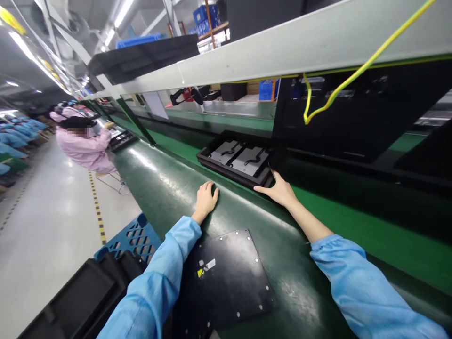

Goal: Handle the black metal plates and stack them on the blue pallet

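My left hand [205, 199] rests on the dark green conveyor belt [158, 183], fingers curled down, holding nothing. My right hand [277, 189] reaches further out and touches the near right corner of a black tray [236, 160] that carries two grey plates with black parts. Whether the fingers grip the tray's edge or only press on it is unclear. A flat black square panel [226, 278] with small holes and a sticker lies on the belt near me, partly under my left sleeve.
A large black panel [360, 113] stands upright behind the tray, a yellow cable [356, 73] hanging over it. A blue crate [132, 238] and black trays [81, 296] sit at lower left. A person in pink [84, 146] works further along the line.
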{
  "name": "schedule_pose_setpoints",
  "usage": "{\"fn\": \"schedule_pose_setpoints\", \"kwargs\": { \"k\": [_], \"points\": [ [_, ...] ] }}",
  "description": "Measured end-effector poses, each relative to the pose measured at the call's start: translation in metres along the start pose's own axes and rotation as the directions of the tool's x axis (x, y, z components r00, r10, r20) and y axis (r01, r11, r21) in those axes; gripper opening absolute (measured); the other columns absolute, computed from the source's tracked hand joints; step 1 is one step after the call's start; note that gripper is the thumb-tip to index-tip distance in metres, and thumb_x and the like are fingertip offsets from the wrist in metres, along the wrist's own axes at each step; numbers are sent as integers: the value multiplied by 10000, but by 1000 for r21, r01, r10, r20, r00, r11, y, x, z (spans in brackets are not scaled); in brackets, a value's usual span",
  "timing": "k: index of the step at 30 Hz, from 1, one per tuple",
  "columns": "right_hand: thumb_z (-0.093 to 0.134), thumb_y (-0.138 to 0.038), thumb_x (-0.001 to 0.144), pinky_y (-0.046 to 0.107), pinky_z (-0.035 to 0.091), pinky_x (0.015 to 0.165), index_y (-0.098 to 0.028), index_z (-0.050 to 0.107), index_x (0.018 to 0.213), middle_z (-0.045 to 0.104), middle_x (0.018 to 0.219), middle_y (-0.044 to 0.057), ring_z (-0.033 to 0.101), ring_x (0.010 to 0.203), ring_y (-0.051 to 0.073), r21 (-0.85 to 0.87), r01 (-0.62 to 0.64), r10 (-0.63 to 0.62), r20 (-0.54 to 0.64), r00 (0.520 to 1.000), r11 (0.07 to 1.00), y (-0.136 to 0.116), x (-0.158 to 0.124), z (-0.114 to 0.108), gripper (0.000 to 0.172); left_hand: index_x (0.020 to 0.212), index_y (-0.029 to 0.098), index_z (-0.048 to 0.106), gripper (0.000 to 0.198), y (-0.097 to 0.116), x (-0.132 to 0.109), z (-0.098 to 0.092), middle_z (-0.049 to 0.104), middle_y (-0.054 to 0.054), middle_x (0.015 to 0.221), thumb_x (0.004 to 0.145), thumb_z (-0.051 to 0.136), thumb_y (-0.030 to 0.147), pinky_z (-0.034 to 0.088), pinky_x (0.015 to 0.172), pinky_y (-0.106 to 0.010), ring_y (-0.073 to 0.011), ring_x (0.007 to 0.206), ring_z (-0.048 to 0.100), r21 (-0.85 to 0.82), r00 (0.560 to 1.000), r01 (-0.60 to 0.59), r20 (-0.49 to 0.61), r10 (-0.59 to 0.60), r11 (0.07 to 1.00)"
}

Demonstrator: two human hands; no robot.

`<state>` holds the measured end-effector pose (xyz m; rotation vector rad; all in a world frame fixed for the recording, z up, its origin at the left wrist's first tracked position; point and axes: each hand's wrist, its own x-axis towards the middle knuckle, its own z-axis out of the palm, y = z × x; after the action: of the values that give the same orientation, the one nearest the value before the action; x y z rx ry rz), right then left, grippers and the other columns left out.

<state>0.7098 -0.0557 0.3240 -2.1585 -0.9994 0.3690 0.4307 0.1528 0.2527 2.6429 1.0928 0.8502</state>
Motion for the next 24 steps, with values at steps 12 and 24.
{"fn": "schedule_pose_setpoints", "kwargs": {
  "k": [12, 24],
  "points": [
    [778, -842, 817, 542, 581, 1011, -277, 538, 1636, 753, 1400, 183, 707, 1274, 454, -121, -19, 13, -53, 998, 992, -28, 8, 21, 1024, 1389, 152, 660, 376, 7, -1, -4, 677, -169, 1481, 1064, 561, 313, 478, 1184, -469, -331, 1347, 609, -1, 999, 32, -4, -32, 1000],
    [659, -537, 1022, 462, 578, 950, -165, 586, 1547, 783, 1285, 228, 759, 1197, 393, -456, 81, -37, 106, 994, 886, -33, -56, -9, 647, 1475, 91, 668, 525, 22, 6, -28, 584, -229, 1621, 1060, 546, 390, 401, 1277, -489, -336, 1485, 553, 29, 976, 58, 208, -63, 998]
  ]
}}
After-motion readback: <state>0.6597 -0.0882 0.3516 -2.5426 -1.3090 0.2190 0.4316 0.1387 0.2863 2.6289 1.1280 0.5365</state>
